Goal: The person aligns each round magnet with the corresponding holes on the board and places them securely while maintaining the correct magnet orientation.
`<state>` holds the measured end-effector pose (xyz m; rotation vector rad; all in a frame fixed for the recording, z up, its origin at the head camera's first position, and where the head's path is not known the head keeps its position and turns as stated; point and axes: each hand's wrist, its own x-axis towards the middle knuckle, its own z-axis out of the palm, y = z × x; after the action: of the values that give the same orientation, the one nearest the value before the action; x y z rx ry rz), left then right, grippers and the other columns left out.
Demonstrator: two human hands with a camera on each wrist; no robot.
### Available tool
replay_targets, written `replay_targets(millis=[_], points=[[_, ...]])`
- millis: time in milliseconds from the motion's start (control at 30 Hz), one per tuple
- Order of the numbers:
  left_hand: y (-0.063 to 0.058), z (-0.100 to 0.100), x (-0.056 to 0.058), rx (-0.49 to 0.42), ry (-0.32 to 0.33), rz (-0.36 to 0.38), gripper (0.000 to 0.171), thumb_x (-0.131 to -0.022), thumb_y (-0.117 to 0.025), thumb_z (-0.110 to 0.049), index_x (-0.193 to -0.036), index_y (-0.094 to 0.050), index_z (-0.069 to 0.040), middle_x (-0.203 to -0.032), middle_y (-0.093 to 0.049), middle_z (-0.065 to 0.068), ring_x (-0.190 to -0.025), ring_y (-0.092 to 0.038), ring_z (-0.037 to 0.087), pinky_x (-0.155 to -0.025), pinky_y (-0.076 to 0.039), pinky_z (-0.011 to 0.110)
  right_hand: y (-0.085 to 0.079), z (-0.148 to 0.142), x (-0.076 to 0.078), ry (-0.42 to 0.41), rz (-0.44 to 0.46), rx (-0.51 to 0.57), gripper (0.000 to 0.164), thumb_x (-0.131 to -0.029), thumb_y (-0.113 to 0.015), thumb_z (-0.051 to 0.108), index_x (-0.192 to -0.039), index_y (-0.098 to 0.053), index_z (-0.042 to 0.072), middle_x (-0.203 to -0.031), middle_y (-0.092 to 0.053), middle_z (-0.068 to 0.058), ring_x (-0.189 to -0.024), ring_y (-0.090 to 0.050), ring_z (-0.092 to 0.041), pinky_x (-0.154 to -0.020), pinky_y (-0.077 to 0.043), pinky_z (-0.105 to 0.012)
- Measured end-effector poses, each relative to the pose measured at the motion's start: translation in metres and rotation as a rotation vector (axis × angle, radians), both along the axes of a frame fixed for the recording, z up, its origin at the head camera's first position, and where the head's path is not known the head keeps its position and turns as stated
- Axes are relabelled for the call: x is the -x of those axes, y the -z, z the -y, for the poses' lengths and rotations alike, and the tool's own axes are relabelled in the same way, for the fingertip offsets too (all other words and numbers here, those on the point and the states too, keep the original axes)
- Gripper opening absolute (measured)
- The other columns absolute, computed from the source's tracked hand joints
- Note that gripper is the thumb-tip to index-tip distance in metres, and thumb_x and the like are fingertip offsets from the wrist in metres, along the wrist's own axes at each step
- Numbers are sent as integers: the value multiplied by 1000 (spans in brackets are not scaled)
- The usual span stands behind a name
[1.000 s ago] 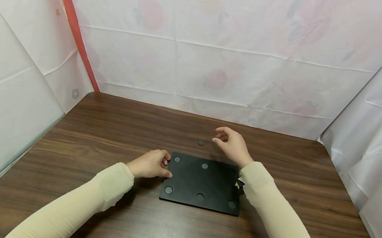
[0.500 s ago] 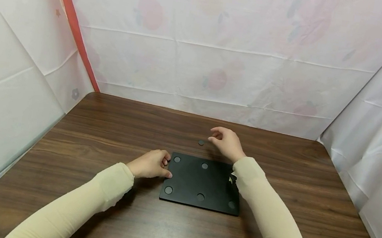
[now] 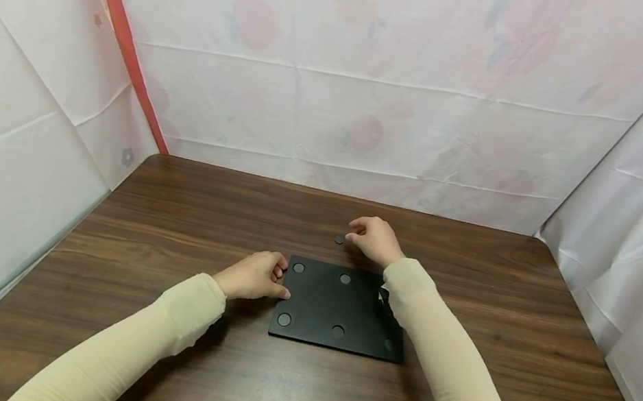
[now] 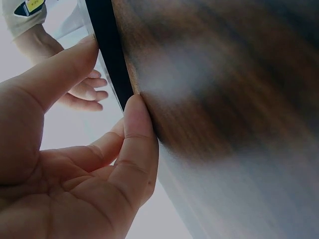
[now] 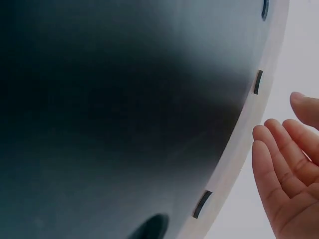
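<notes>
In the head view a flat black rectangular board (image 3: 341, 307) with several round grey inset spots lies on the table. My left hand (image 3: 254, 276) grips its left edge; the left wrist view has the thumb (image 4: 82, 57) on one side of the black edge and a finger (image 4: 138, 117) on the other. Beyond the board's far edge lies a small dark round disc (image 3: 339, 240). My right hand (image 3: 375, 238) hovers just right of that disc, fingers loosely bent, holding nothing. The right forearm hides the board's far right corner.
Under the board is a dark brown wood-grain table (image 3: 202, 203). Pale printed cloth (image 3: 321, 117) hangs behind it and on both sides, with a red strip (image 3: 124, 36) at the left. A large dark surface (image 5: 124, 109) fills most of the right wrist view.
My right hand has moved left and come close to the small disc, its forearm now covering more of the board. The left hand, board and disc have stayed in place.
</notes>
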<state>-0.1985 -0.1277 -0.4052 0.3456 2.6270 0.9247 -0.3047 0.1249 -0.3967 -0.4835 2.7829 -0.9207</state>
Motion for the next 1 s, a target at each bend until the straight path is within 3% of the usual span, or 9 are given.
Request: replay_targets(millis=[700,1000], points=[[0,0,0,-8,1,-7,54,-81,-81,-19,-123,-56,3,-105,-60,7,-92,-54,16,-86,-49,34,1,16,10,-41,22,-172,31,-93,-67,19,-122,-69,9,-123,-68,-10,-112,-64,-25,-97,-51,-41],[1,0,-1,-8,0,-13,53,-81,-81,-19,-123,-56,3,-105,-60,7,-91,-54,16,-84,-49,34,0,20,10,-26,29,-191,29,-92,-68,16,-120,-71,8,-123,-68,-9,-116,-62,-27,-100,-49,-42]])
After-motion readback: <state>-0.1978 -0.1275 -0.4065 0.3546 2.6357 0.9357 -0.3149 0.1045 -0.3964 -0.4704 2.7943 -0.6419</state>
